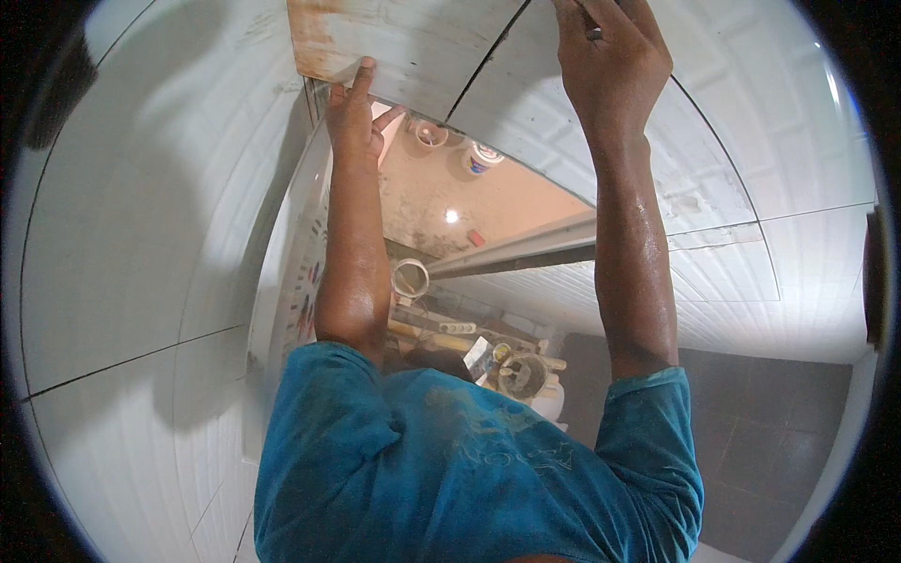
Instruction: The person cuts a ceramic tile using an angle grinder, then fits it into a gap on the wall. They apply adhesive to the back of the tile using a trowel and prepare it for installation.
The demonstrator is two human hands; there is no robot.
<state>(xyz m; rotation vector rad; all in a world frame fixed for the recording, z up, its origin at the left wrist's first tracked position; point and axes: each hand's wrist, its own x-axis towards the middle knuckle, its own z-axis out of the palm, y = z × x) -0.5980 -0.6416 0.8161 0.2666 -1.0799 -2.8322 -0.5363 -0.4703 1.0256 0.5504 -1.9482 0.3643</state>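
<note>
Raised up on the left, my left hand [352, 117] has its fingers apart, with one stretched against the lower edge of a white wall tile [375, 42] that carries brown stains on its left side. No held thing shows in it. My right hand [618, 56] is higher up on the right, against the neighbouring white tile [530, 94]. A small dark ring-like band [594, 35] shows on one of its fingers. The fingertips of this hand run off the upper edge, so whether they hold anything is hidden. A dark joint line [488, 61] runs between the two tiles.
White tiled walls [103, 253] curve around on both sides. Below the tiles, an opening shows a tan floor [441, 197] with a white bucket [481, 158], a clear round container [430, 134] and a red block [477, 238]. Lower lie a whitish bucket [409, 279], a basin [523, 377] and dark floor tiles [760, 413].
</note>
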